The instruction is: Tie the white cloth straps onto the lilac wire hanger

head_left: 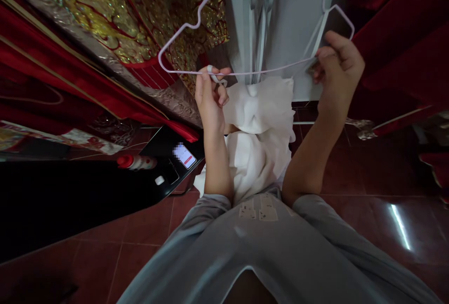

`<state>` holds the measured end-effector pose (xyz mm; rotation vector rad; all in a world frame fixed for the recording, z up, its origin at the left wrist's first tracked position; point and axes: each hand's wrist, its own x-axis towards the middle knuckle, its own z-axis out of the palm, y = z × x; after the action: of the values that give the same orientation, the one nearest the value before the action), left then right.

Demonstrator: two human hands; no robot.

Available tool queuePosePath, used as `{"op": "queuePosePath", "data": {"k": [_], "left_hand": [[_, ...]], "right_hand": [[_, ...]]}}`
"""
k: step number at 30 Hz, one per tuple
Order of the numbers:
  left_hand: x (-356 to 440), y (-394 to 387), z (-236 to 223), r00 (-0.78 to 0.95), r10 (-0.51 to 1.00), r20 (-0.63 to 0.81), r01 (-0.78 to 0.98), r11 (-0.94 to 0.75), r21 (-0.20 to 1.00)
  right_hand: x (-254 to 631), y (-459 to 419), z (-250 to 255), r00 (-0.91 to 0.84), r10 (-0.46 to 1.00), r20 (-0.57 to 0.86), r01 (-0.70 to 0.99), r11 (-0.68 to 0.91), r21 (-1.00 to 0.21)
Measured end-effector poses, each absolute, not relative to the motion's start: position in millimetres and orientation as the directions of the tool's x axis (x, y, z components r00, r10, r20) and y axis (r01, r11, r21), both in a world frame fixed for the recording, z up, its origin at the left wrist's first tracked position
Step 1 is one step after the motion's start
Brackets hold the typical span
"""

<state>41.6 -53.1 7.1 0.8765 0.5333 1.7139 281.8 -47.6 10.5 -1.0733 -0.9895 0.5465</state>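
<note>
A pale lilac wire hanger (pixel 182 28) is raised in front of me. My left hand (pixel 210 96) pinches its lower bar together with a thin white strap. My right hand (pixel 338 63) is closed on the hanger's right shoulder, where another white strap runs up. A white ruffled garment (pixel 261 126) hangs below the bar between my forearms.
A red and gold embroidered cloth (pixel 115 18) hangs at the left. A black table (pixel 70 196) below it carries a lit phone (pixel 184 155), a red-capped bottle (pixel 136 162) and a small white object (pixel 159 180). Dark red curtains (pixel 403 37) hang at right over red floor tiles (pixel 368 210).
</note>
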Motion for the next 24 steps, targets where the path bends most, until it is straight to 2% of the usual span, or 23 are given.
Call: {"op": "queuePosePath", "data": {"k": [3, 7, 12, 16, 19, 21, 23, 24], "left_hand": [[38.0, -52.2, 4.0, -0.095, 0.944, 0.315, -0.627, -0.302, 0.718], [36.3, -52.9, 2.9, -0.083, 0.946, 0.314, -0.603, -0.298, 0.74], [33.0, -52.6, 4.6, -0.111, 0.949, 0.297, -0.586, -0.303, 0.751], [28.1, -50.6, 6.5, -0.144, 0.966, 0.214, -0.582, -0.258, 0.771], [25.5, -49.2, 7.6, -0.147, 0.968, 0.206, -0.565, -0.253, 0.786], [24.1, -48.4, 8.0, -0.126, 0.96, 0.251, -0.555, -0.278, 0.784], [23.1, -47.8, 8.5, -0.113, 0.954, 0.279, -0.56, -0.293, 0.775], [23.0, -47.6, 8.9, -0.107, 0.952, 0.287, -0.565, -0.296, 0.77]], "right_hand": [[270.4, -49.5, 19.7, 0.442, 0.828, 0.346, 0.112, 0.331, -0.937], [261.6, -46.7, 29.8, 0.522, 0.799, 0.299, 0.105, 0.288, -0.952], [265.4, -46.8, 47.6, 0.526, 0.756, 0.39, 0.061, 0.424, -0.904], [273.4, -36.4, 68.0, 0.455, 0.774, 0.44, -0.056, 0.518, -0.854], [282.4, -15.9, 79.4, 0.515, 0.715, 0.472, -0.102, 0.598, -0.795], [289.6, -2.5, 79.6, 0.683, 0.613, 0.398, -0.108, 0.623, -0.774], [296.3, 3.1, 71.0, 0.833, 0.502, 0.234, -0.143, 0.604, -0.784], [299.2, 1.3, 63.4, 0.836, 0.526, 0.158, -0.196, 0.555, -0.808]]}}
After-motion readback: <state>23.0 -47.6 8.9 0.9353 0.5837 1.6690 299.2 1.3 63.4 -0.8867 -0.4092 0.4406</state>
